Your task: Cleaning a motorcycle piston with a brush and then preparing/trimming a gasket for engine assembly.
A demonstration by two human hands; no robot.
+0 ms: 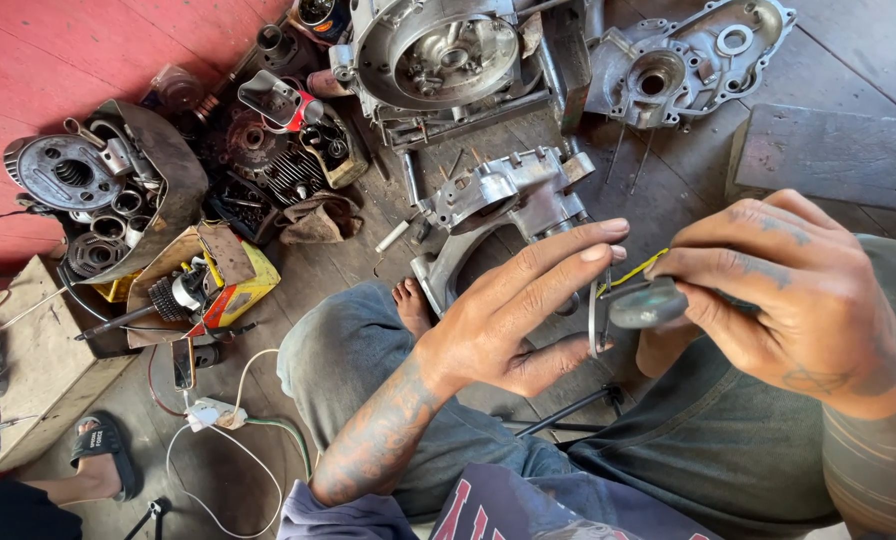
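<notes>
Worn grey plank floor [668,190] meets a red-painted board wall [58,70] in daylight.

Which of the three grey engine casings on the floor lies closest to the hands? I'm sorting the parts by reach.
The lowest casing, just above the left hand. The round-bowled casing and the flat casing at top right lie farther off.

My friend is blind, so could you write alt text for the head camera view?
A seated person's right hand pinches a small dark round metal part with a yellow wire, while the left hand touches a thin metal ring beside it. Grey aluminium engine casings and greasy parts litter the wooden floor.
</notes>
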